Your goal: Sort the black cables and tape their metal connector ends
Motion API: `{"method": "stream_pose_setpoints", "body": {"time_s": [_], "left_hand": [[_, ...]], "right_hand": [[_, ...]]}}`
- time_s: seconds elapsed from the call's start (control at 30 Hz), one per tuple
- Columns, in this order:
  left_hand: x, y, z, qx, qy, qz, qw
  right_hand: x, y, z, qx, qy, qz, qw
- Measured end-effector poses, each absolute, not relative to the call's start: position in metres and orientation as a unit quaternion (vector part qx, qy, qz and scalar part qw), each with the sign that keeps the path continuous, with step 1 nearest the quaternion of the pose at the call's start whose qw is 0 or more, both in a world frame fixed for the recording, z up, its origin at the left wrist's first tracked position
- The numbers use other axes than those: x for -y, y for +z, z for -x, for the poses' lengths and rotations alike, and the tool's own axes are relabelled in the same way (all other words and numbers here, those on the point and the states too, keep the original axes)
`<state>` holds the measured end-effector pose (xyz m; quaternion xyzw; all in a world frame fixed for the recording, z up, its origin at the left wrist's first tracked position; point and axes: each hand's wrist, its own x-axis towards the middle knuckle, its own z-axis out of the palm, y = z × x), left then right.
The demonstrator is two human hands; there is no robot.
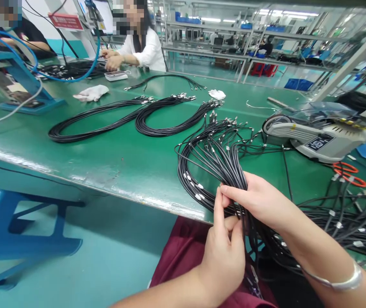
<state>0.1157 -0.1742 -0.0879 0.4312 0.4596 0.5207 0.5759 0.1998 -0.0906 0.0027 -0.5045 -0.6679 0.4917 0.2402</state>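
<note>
My right hand [261, 199] is closed around a thick bundle of thin black cables [234, 162], thumb on top, at the table's front edge. Just below it, my left hand [224, 252] pinches at the cables hanging under the bundle; its index finger points up against the right hand's fingertips. How many strands the left fingers hold is hidden. The bundle fans out on the table, with metal connectors [230, 122] at its far ends and small white labels [198, 196] along the strands.
Two looped cable bundles [166, 131] [70, 137] lie to the left. At right stand a grey-white machine [327, 137], orange-handled scissors [349, 175] and more labelled cables [340, 224]. Across the green table [105, 171] a person in white sleeves [152, 49] works. A blue stool [41, 239] stands left.
</note>
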Motion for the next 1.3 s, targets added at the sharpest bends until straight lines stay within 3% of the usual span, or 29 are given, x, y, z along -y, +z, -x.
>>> {"method": "stream_pose_setpoints", "body": {"time_s": [0.13,0.3,0.43,0.57,0.9,1.3], "left_hand": [[0.183,-0.084,-0.119,-0.407,0.482,-0.525,0.571],[0.178,-0.067,-0.065,-0.339,0.429,-0.665,0.509],[0.137,-0.055,0.006,-0.410,0.380,-0.806,0.197],[0.100,-0.050,0.033,-0.373,0.278,-0.880,0.096],[0.076,-0.061,0.018,-0.288,0.245,-0.924,0.063],[0.072,-0.031,0.012,-0.328,0.276,-0.885,0.183]], "right_hand": [[0.084,0.012,-0.209,0.670,0.463,0.523,0.252],[0.078,0.022,-0.228,0.558,0.576,0.516,0.301],[0.080,0.019,-0.226,0.584,0.570,0.517,0.258],[0.081,0.015,-0.216,0.607,0.558,0.509,0.247],[0.082,0.027,-0.218,0.589,0.567,0.520,0.246],[0.082,0.015,-0.208,0.651,0.510,0.510,0.238]]}}
